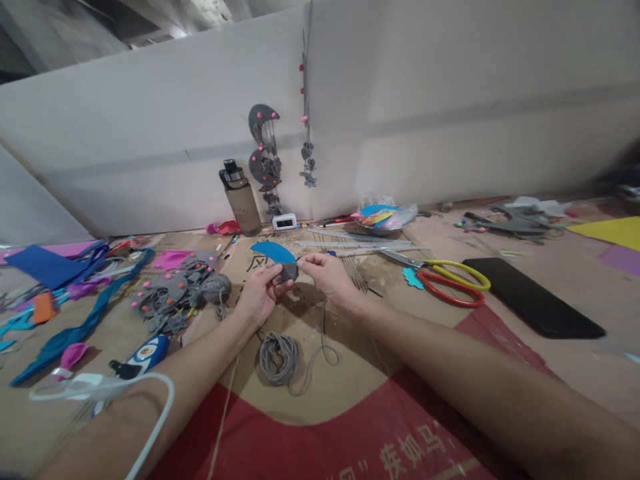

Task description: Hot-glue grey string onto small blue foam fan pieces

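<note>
Over the cardboard in front of me, my left hand (263,288) grips a curved blue felt piece (275,252) with a dark grey felt piece (289,271) at its right end. My right hand (327,275) is closed in a pinch at the right edge of the grey felt; what lies between the fingertips is too small to tell. A grey cord (324,327) hangs from below my right hand and loops down to a coiled grey bundle of cord (279,359) nearer to me.
Left are grey felt pieces with pins (173,287), a yarn ball (217,288), blue strips (95,320) and a white cable (167,400). Behind stand a bottle (243,203), a small white device (285,222) and a bowl (387,228). Right lie scissors (450,287) and a black phone (533,298).
</note>
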A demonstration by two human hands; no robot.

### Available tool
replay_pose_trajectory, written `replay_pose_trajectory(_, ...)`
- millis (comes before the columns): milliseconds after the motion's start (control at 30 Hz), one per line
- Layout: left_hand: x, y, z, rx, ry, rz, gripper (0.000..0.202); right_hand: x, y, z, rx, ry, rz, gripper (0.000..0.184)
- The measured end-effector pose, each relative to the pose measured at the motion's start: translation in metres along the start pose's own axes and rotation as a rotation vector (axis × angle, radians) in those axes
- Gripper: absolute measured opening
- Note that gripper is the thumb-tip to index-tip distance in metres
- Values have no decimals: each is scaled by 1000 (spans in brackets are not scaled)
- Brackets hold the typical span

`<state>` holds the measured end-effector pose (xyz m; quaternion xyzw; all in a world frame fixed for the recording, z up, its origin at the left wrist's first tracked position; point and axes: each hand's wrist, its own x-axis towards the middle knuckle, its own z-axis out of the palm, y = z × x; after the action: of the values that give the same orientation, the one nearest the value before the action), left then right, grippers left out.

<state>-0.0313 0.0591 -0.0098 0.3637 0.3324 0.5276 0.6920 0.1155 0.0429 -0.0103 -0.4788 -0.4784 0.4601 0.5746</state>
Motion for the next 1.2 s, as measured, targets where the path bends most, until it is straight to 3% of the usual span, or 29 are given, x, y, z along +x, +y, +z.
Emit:
replay_pose_trajectory(233, 1, 3, -4, -12, 35, -19, 5, 2, 7, 3, 10, -39, -124, 25)
replay_pose_trajectory(500, 4, 2, -4, -32, 29, 35, 6, 9, 2, 0, 5, -29, -158, 21)
replay_pose_trajectory(867, 3, 3, -6, -59, -45, -63, 3, 2, 2, 2, 100, -89, -23, 19)
replay_pose_trajectory(1200, 0, 3, -2, -32, -80, -68, 5, -3, -1, 1, 160, -109, 73, 23)
